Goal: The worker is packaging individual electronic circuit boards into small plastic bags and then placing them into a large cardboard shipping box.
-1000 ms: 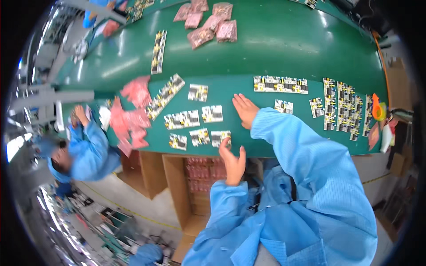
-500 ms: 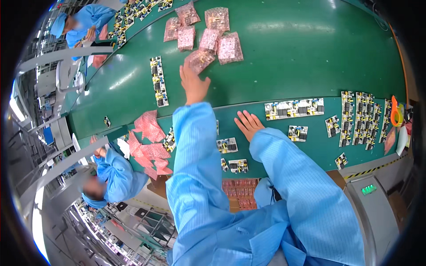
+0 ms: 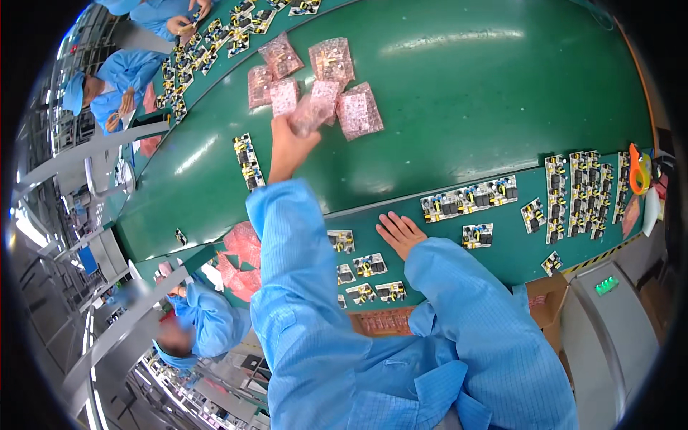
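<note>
My left hand [image 3: 289, 149] reaches far over the green table, fingers and thumb closed on the near edge of a pink bubble-wrap bag [image 3: 310, 115]. That bag is slightly blurred and overlaps neighbouring bags; what it contains cannot be made out. Around it lie several more filled pink bags, among them one at the right [image 3: 360, 112] and one at the back [image 3: 332, 59]. My right hand [image 3: 401, 233] rests flat on the nearer green surface with fingers stretched out, holding nothing. Just right of it lies a long strip of circuit boards [image 3: 469, 199].
Small circuit boards [image 3: 370, 264] lie between my forearms. Upright board strips [image 3: 556, 199] stand in rows at the right, near an orange tape dispenser [image 3: 638, 170]. Another strip [image 3: 249, 161] and flat pink bags [image 3: 244, 247] are at the left. Co-workers in blue sit at the left.
My left hand has gone from touching the bag with spread fingers to gripping it, and the bag has shifted among the others. My right hand stays flat. The whole view has turned slightly.
</note>
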Tool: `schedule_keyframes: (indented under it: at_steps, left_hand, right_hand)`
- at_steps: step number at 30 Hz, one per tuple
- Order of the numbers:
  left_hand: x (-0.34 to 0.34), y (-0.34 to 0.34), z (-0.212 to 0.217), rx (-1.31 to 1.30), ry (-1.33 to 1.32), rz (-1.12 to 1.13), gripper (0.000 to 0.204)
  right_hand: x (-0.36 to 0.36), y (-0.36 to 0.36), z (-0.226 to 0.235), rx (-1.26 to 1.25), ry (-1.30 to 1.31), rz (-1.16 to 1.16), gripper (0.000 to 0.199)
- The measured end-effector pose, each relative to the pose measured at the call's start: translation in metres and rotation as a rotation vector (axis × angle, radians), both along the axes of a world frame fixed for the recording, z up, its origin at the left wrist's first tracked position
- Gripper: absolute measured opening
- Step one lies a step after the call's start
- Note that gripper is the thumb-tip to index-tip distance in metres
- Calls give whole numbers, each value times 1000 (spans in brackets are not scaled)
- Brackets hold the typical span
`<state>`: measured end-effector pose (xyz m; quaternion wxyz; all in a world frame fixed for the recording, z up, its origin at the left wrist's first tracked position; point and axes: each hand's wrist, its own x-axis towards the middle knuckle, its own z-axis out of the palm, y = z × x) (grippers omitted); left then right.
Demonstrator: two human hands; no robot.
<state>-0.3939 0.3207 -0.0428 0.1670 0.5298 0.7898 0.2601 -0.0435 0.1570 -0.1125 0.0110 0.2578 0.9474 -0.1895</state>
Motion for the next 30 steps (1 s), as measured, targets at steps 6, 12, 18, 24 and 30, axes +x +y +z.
schedule_keyframes:
  at_steps: [6, 12, 18, 24, 30]
  left_hand:
    - [-18, 17, -1, -219, -79, -164, 62]
    - [7, -35, -28, -124, -225, -131, 93]
    - [52, -25, -34, -123, 198, 28, 100]
    - [69, -20, -43, 55, 152, 104, 69]
    - [57, -72, -44, 66, 1, 68, 71]
  right_hand:
    - [-2, 0, 2, 53, 39, 1, 66]
    - [0, 5, 6, -49, -39, 55, 66]
    - [1, 4, 2, -74, -24, 58, 67]
    - [0, 4, 5, -69, -41, 59, 69]
    - [-2, 7, 9, -126, -47, 58, 67]
